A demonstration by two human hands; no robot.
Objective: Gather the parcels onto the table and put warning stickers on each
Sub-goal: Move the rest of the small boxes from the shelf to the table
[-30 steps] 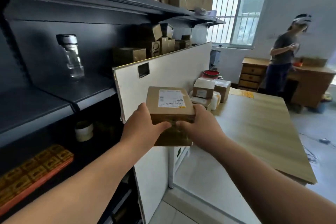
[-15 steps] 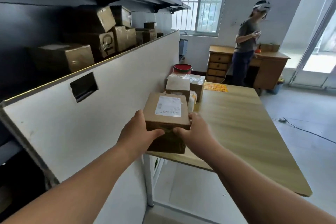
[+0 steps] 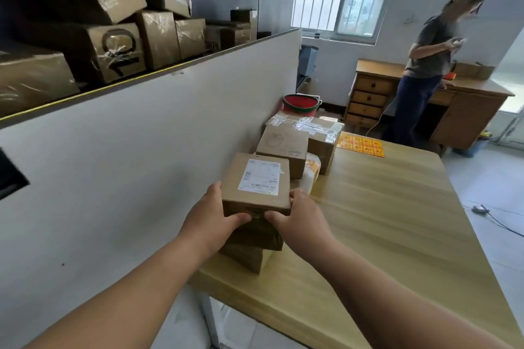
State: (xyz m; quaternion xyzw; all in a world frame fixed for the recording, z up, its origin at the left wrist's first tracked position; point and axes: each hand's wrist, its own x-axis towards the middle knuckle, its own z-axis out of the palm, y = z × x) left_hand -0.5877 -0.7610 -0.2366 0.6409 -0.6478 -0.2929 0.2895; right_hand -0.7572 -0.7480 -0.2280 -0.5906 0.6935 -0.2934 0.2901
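At the lower centre of the frame, you hold a small cardboard parcel (image 3: 256,181) between both hands, over the near left corner of the wooden table (image 3: 382,235) and close beside the white partition (image 3: 141,164). Your left hand (image 3: 211,215) clasps its left side and your right hand (image 3: 300,218) its right side, thumbs pressed on the near face and fingers curled round out of sight. A white shipping label sits on its top. A darker carton (image 3: 243,256) shows just beneath it on the table; whether the held parcel rests on it I cannot tell. Further up the frame, along the partition, lie a small plain carton (image 3: 283,144), a bigger tape-wrapped carton (image 3: 320,133) and a yellow-and-white packet (image 3: 312,171), with the sheet of orange warning stickers (image 3: 361,144) flat on the table right of them. The parcel looks stiff and square-edged, and probably light, since you carry it at arm's length without strain. Plain cardboard gives good friction, but the taped seams will be slicker, so keep your palms on the bare side walls and not on the tape. Squeeze only enough to steady it; thin board can dent at the corners. When you set it down, keep the labelled top facing up and leave a patch of bare cardboard free for the sticker. More cartons (image 3: 113,45) sit on the shelf at upper left.
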